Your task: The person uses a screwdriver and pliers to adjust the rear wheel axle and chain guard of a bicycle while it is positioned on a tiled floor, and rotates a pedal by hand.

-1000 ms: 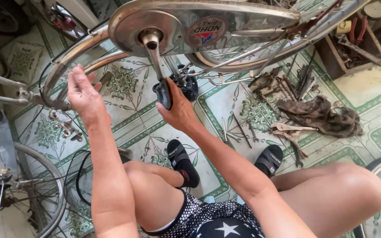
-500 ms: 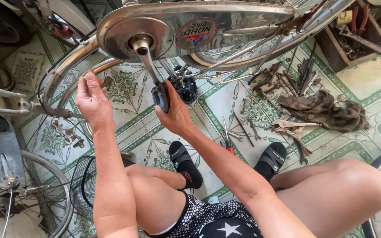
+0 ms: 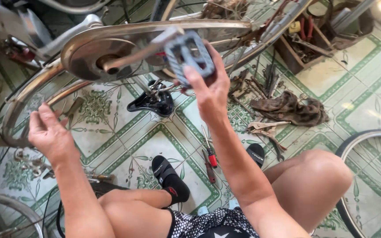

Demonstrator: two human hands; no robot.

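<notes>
An upturned bicycle fills the top of the view, with a shiny metal chain guard (image 3: 111,44) and a crank arm (image 3: 133,53) pointing right. My right hand (image 3: 210,90) is raised and shut on the grey pedal (image 3: 189,53) at the crank's end. My left hand (image 3: 49,134) is held open, palm up, with its fingers spread. It is beside the curved wheel rim (image 3: 20,103) and holds nothing. The bicycle's black saddle (image 3: 153,105) rests on the tiled floor below the crank.
A red-handled screwdriver (image 3: 211,159), pliers (image 3: 265,128) and a dirty rag (image 3: 289,110) lie on the green-patterned tiles. A wooden tool box (image 3: 307,42) stands at the back right. Loose wheels sit at the right (image 3: 364,141) and lower left (image 3: 5,213). My knees and sandalled feet are below.
My right hand has swung the pedal from under the crank axle up and over to the right, turning the crank. My left hand has dropped lower and opened beside the rim.
</notes>
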